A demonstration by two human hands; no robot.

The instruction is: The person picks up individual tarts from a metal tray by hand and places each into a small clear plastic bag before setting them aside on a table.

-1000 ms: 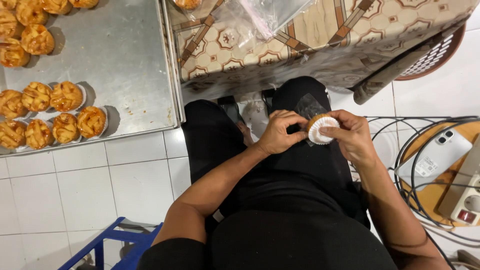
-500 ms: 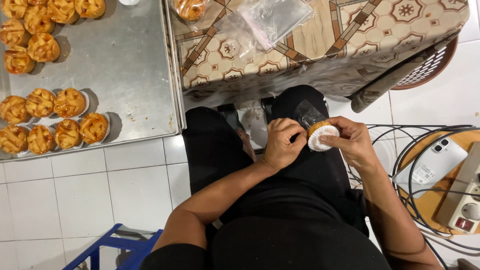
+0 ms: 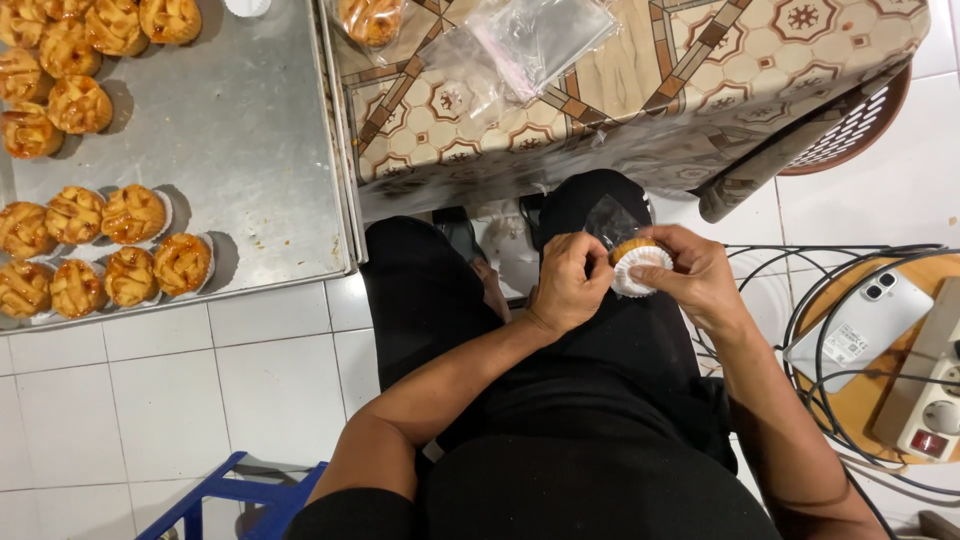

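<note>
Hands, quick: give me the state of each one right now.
Left hand: closed, fingers on the clear plastic bag.
Right hand: closed, holding the pastry in its white paper cup.

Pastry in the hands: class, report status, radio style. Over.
Left hand and right hand both grip the pastry in its white cup, over the lap. Clear bag touching it. Tray of pastries off left; nothing blocking.
</note>
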